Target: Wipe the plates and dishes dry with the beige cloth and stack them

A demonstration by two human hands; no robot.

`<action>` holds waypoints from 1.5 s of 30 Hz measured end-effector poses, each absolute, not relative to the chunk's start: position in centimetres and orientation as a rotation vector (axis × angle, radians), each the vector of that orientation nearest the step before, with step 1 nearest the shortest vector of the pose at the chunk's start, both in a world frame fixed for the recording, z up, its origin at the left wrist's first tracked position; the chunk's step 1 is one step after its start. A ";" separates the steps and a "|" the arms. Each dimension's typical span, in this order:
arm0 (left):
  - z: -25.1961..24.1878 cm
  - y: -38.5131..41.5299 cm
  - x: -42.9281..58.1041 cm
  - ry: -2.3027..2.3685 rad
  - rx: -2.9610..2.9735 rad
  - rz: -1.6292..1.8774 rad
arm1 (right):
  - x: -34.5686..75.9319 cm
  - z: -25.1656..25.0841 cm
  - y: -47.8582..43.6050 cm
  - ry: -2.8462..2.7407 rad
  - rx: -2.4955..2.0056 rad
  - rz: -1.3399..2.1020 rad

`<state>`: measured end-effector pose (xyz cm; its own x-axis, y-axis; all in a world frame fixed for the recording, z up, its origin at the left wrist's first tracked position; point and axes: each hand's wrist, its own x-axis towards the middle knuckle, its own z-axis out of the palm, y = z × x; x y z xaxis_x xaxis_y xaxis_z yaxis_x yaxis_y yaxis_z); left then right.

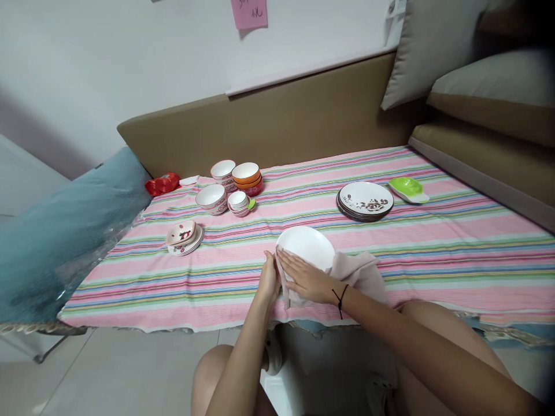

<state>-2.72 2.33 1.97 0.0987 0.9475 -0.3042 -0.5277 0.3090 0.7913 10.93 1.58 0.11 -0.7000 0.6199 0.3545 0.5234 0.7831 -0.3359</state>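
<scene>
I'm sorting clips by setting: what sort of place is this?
Likely a home, perhaps a bedroom or living room: a padded backrest, piled cushions and a striped cloth spread in front.

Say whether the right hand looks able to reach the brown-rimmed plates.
Probably yes: the right hand holds a cloth against the white plate, but nothing stands between that and the brown-rimmed plates.

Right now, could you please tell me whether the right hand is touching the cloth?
Touching: the head view shows the right hand laid flat on the cloth, which covers part of the white plate.
</scene>
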 end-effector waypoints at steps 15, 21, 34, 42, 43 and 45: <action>2.2 3.8 -2.3 1.187 0.850 1.096 | 16.8 -2.3 -3.6 -2.541 -1.174 0.094; 3.1 4.2 -1.5 1.247 0.935 1.092 | 19.0 -3.4 -1.1 -2.360 -1.554 0.112; 4.2 4.1 -0.9 1.183 0.962 1.050 | 14.5 0.8 3.0 -2.361 -1.162 0.322; 4.7 4.2 -1.4 1.129 0.953 1.075 | 13.7 2.3 3.9 -2.199 -1.458 0.299; 4.7 4.2 -1.3 1.126 0.954 1.082 | 13.5 2.6 4.0 -2.203 -1.432 0.269; 4.6 4.1 -1.3 1.123 0.954 1.097 | 13.1 3.3 4.0 -2.219 -1.334 0.206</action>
